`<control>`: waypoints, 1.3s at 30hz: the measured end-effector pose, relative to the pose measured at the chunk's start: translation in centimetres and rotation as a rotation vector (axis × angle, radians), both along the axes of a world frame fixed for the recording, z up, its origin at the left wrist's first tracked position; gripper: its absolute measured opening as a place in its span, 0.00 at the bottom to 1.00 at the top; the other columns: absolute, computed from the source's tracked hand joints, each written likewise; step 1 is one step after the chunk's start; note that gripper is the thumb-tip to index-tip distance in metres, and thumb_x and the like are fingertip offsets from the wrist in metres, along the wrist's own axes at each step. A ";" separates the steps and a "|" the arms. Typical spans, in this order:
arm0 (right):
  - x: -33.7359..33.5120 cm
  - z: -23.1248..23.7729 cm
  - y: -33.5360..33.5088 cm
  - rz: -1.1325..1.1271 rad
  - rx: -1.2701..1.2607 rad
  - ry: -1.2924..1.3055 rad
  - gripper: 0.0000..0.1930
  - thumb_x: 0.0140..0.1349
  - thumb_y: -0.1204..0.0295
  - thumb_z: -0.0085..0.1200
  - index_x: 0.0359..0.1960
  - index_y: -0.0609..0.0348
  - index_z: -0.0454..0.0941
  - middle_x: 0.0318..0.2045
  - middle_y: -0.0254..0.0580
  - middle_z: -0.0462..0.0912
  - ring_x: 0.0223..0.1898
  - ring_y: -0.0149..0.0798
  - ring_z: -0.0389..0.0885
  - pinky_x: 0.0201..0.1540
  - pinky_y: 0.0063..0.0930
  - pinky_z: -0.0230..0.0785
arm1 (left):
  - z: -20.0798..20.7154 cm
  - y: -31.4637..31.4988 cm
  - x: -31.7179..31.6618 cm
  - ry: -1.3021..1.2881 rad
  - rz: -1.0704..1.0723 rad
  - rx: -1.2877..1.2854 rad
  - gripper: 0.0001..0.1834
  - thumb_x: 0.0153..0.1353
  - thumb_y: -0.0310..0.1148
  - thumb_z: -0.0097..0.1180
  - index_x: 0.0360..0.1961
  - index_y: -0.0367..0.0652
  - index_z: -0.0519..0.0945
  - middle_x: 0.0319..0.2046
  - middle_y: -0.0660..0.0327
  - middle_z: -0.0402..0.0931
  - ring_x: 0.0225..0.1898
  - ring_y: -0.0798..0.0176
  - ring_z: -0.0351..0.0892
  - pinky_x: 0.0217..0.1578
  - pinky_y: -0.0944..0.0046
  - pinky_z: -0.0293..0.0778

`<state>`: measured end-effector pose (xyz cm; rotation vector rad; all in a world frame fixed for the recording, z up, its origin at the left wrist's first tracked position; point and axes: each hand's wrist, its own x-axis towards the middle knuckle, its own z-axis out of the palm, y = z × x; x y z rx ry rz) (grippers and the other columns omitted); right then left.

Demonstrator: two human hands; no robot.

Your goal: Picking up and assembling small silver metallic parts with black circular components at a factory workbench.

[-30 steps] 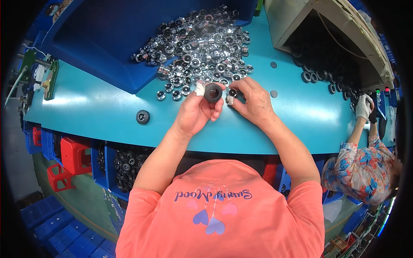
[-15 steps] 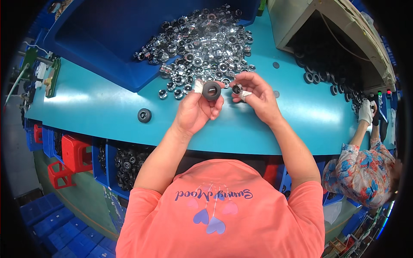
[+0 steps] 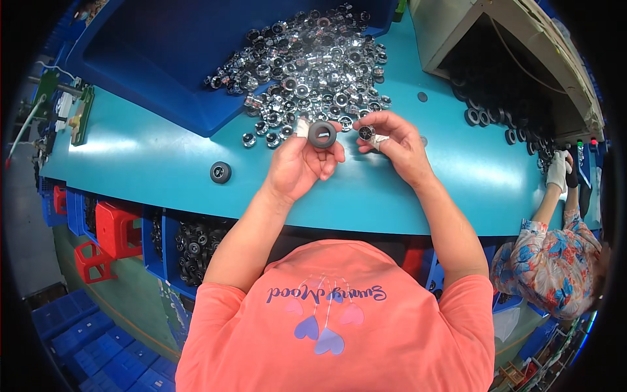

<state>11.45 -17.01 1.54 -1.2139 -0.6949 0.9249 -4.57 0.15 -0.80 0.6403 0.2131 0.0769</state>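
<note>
My left hand [image 3: 294, 166] grips a small black toy tyre [image 3: 313, 136] between thumb and fingers, its hole facing up. White tape is wrapped round the thumb. To its right, a short gap away, my right hand [image 3: 403, 149] pinches a small chrome and black wheel hub [image 3: 366, 133]; white wrapping shows on a finger there too. Just beyond both hands spreads a heap of similar shiny hubs [image 3: 307, 75], spilling from a tilted blue bin [image 3: 196, 108]. An assembled wheel with its tyre [image 3: 221, 172] lies alone on the turquoise table [image 3: 366, 202], left of my left hand.
A cream box-like housing [image 3: 450, 42] stands at the back right, with black tyres [image 3: 483, 117] spilling from its opening. At far right a co-worker's gloved hand [image 3: 558, 171] is busy. Blue crates of black wheels [image 3: 194, 251] and red stools [image 3: 116, 228] sit below the table's edge.
The hub in my right hand has turned so its spoked face shows more. My right hand has shifted slightly right. The left still holds the tyre.
</note>
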 end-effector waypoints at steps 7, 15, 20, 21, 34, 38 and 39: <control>0.0 -0.1 0.0 -0.019 -0.003 -0.008 0.19 0.59 0.84 0.47 0.52 0.64 0.77 0.50 0.40 0.80 0.48 0.33 0.81 0.50 0.30 0.79 | 1.2 -0.8 -0.1 0.055 0.114 0.308 0.28 0.72 0.52 0.48 0.58 0.38 0.74 0.35 0.58 0.79 0.28 0.70 0.72 0.28 0.69 0.67; 0.1 -0.3 -0.1 -0.042 -0.023 -0.012 0.19 0.58 0.84 0.47 0.52 0.65 0.77 0.50 0.40 0.80 0.47 0.33 0.82 0.49 0.29 0.79 | 1.9 -2.9 -0.2 0.074 0.290 0.962 0.28 0.49 0.31 0.78 0.51 0.43 0.78 0.41 0.67 0.78 0.38 0.75 0.77 0.37 0.74 0.75; 0.1 -0.4 -0.1 -0.021 -0.025 -0.017 0.19 0.58 0.84 0.47 0.52 0.65 0.77 0.50 0.40 0.80 0.48 0.33 0.82 0.49 0.29 0.79 | 2.3 -3.1 -0.2 0.089 0.324 1.079 0.28 0.48 0.29 0.78 0.50 0.42 0.79 0.42 0.66 0.77 0.39 0.75 0.77 0.35 0.74 0.76; 0.1 -0.4 -0.1 -0.017 -0.025 -0.020 0.19 0.58 0.84 0.47 0.52 0.65 0.77 0.50 0.39 0.80 0.48 0.33 0.82 0.50 0.29 0.79 | 2.3 -3.1 -0.2 0.088 0.326 1.091 0.28 0.48 0.28 0.78 0.51 0.42 0.79 0.42 0.66 0.77 0.39 0.75 0.78 0.35 0.74 0.76; -0.1 -0.6 -0.2 0.080 -0.029 -0.026 0.18 0.60 0.83 0.49 0.53 0.65 0.77 0.49 0.39 0.81 0.47 0.32 0.81 0.50 0.29 0.78 | 1.8 -3.1 -0.2 0.029 0.315 0.900 0.30 0.49 0.24 0.77 0.53 0.38 0.76 0.42 0.61 0.81 0.40 0.72 0.83 0.40 0.72 0.82; -0.3 -0.7 -0.2 0.137 -0.042 -0.021 0.18 0.60 0.83 0.49 0.53 0.65 0.77 0.49 0.40 0.81 0.47 0.31 0.81 0.50 0.28 0.77 | 2.3 -3.5 0.1 -0.014 0.311 0.747 0.29 0.51 0.22 0.75 0.54 0.37 0.75 0.43 0.59 0.81 0.41 0.69 0.85 0.41 0.70 0.83; -0.3 -0.8 -0.2 0.149 -0.047 -0.018 0.18 0.60 0.83 0.48 0.53 0.65 0.77 0.49 0.40 0.81 0.47 0.31 0.81 0.50 0.28 0.77 | 2.3 -3.5 0.1 -0.020 0.306 0.748 0.29 0.52 0.22 0.74 0.55 0.37 0.75 0.43 0.59 0.81 0.41 0.68 0.85 0.41 0.70 0.83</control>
